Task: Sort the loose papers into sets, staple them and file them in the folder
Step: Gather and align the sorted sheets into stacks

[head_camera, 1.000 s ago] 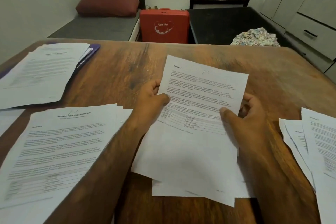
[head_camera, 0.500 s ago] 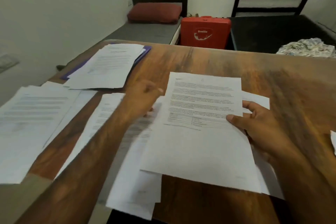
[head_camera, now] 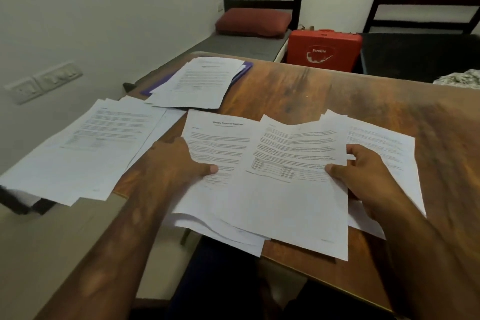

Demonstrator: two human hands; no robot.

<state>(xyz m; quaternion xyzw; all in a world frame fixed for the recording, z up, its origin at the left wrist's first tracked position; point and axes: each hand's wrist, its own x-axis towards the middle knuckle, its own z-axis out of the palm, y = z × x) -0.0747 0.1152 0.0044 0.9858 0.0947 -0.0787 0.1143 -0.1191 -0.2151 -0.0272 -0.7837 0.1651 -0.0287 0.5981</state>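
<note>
Papers (head_camera: 298,202) sit pinched by left hand (head_camera: 176,163) and right hand (head_camera: 363,176).

Purple folder (head_camera: 246,68) lies flat, mostly covered by one printed stack (head_camera: 200,80). Nearer me than the folder: a fanned pile (head_camera: 85,148), a titled set (head_camera: 220,143) and the sheet (head_camera: 298,182) I hold.

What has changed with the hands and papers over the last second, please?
The left hand let go of the white printed sheet, moved left and took hold of the titled white paper stack. The right hand kept its grip on the sheet; the purple folder stayed put.
</note>
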